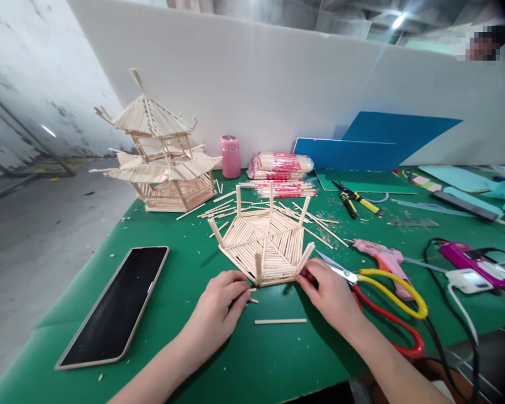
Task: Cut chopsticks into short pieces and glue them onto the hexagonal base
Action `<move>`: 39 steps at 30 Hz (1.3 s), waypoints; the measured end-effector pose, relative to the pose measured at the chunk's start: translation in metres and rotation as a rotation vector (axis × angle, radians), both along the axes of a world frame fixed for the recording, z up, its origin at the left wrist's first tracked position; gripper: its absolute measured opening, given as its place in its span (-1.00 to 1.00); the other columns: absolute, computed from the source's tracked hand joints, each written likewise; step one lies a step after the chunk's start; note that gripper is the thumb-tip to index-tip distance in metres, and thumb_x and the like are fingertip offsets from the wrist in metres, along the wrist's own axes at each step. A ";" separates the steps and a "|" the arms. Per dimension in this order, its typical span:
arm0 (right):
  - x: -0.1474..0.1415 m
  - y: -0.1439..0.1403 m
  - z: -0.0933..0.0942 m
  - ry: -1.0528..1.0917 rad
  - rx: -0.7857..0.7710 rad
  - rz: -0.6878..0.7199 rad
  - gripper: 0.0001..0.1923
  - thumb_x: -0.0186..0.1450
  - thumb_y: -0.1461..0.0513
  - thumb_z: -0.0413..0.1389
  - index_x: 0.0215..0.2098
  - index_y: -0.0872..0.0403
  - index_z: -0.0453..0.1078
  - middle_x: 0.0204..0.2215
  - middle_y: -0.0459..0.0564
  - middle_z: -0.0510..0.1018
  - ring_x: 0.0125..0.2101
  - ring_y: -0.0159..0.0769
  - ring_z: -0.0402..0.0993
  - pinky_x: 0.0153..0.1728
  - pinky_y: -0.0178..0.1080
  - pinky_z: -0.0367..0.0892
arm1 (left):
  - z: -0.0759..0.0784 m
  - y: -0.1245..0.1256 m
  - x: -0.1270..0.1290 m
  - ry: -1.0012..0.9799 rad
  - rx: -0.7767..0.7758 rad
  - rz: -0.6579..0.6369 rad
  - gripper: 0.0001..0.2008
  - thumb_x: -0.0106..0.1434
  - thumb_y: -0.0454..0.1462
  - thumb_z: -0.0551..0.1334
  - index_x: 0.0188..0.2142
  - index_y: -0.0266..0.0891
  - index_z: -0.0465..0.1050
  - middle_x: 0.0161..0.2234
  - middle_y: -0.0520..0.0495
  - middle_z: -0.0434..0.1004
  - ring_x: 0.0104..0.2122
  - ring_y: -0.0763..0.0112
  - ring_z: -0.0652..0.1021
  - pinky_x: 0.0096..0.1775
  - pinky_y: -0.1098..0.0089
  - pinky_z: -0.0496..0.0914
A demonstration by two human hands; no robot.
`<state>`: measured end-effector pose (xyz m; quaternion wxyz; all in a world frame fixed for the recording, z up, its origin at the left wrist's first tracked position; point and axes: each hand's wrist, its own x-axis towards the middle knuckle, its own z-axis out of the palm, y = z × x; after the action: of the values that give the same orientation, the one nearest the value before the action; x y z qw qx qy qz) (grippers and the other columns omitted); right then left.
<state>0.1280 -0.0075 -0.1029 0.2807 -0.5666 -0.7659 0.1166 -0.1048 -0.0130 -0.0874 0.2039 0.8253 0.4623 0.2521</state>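
In front of me lies a six-sided wooden-stick base [263,241] with short upright posts at its corners. My right hand [326,289] pinches the base at its near right corner, by the foot of a post [305,258]. Just left of the near post, my left hand [225,303] is closed with short wooden sticks [253,301] poking out past its thumb and fingertips. On the green tabletop between the hands rests one loose stick [280,321]. Scissors [357,278] with yellow and red handles lie close beside my right hand.
A stick pagoda [160,151] stands back left, near a pink bottle [230,157] and bagged sticks [280,165]. A phone [115,306] lies left. Pliers [356,199], a pink glue gun [387,261], and a purple power strip [475,264] with cables occupy the right. Loose sticks [219,209] lie behind the base.
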 end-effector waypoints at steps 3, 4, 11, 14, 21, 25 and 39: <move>0.001 0.004 0.000 0.005 -0.005 0.019 -0.90 0.24 0.30 0.00 -0.43 0.08 0.30 -0.44 -0.02 0.43 -0.42 -0.29 0.38 -0.43 -0.30 0.29 | -0.001 0.004 0.001 0.017 0.041 -0.002 -0.77 0.24 -0.34 0.04 -0.39 -0.26 0.47 -0.25 -0.16 0.48 -0.22 0.30 0.49 -0.17 0.28 0.40; 0.001 0.005 0.000 0.008 -0.007 0.023 -0.89 0.24 0.30 0.00 -0.44 0.08 0.30 -0.44 -0.02 0.43 -0.42 -0.29 0.38 -0.43 -0.30 0.28 | -0.002 0.005 0.002 0.020 0.045 0.004 -0.77 0.24 -0.34 0.04 -0.38 -0.27 0.47 -0.25 -0.17 0.48 -0.22 0.29 0.49 -0.18 0.27 0.40; 0.001 0.009 -0.001 0.059 0.031 0.013 -0.95 0.21 0.30 0.03 -0.40 0.08 0.33 -0.46 -0.05 0.44 -0.45 -0.32 0.37 -0.45 -0.31 0.28 | 0.000 0.011 0.003 0.038 0.059 0.019 -0.78 0.24 -0.32 0.05 -0.37 -0.26 0.47 -0.28 -0.14 0.48 -0.26 0.32 0.48 -0.20 0.32 0.39; 0.002 0.000 -0.005 0.124 0.091 -0.077 -0.76 0.20 0.27 0.05 -0.15 0.11 0.27 -0.43 -0.05 0.43 -0.51 -0.34 0.35 -0.44 -0.27 0.31 | 0.001 0.005 0.003 0.097 0.102 0.059 -0.77 0.24 -0.30 0.05 -0.36 -0.25 0.49 -0.36 -0.11 0.45 -0.35 0.33 0.47 -0.30 0.33 0.38; -0.006 -0.026 0.007 0.288 0.202 0.065 -0.86 0.22 0.30 0.03 -0.23 0.05 0.31 -0.35 -0.04 0.43 -0.42 -0.38 0.37 -0.40 -0.32 0.33 | 0.012 -0.009 0.027 0.165 0.163 -0.061 -0.72 0.28 -0.27 -0.01 -0.27 -0.22 0.48 -0.57 -0.02 0.36 -0.56 0.40 0.40 -0.50 0.42 0.29; -0.012 -0.025 0.011 0.287 0.115 0.271 -0.82 0.25 0.29 0.01 -0.19 0.05 0.38 -0.34 0.00 0.45 -0.33 -0.34 0.40 -0.33 -0.28 0.34 | 0.016 -0.011 0.046 0.080 0.052 -0.093 -0.72 0.27 -0.32 -0.02 -0.39 -0.27 0.46 -0.54 -0.04 0.37 -0.52 0.41 0.41 -0.48 0.44 0.31; -0.004 -0.015 0.008 0.210 0.184 0.223 -0.77 0.19 0.32 0.09 -0.18 0.04 0.40 -0.24 0.02 0.37 -0.31 -0.34 0.34 -0.31 -0.26 0.33 | 0.021 0.001 0.033 -0.387 -0.652 0.156 -0.76 0.15 -0.19 0.11 -0.47 -0.30 0.44 -0.57 0.04 0.38 -0.54 0.47 0.34 -0.50 0.50 0.22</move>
<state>0.1239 -0.0229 -0.0949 0.3950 -0.4350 -0.7978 0.1350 -0.0718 -0.0121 -0.0667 0.5191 0.6169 0.5326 0.2576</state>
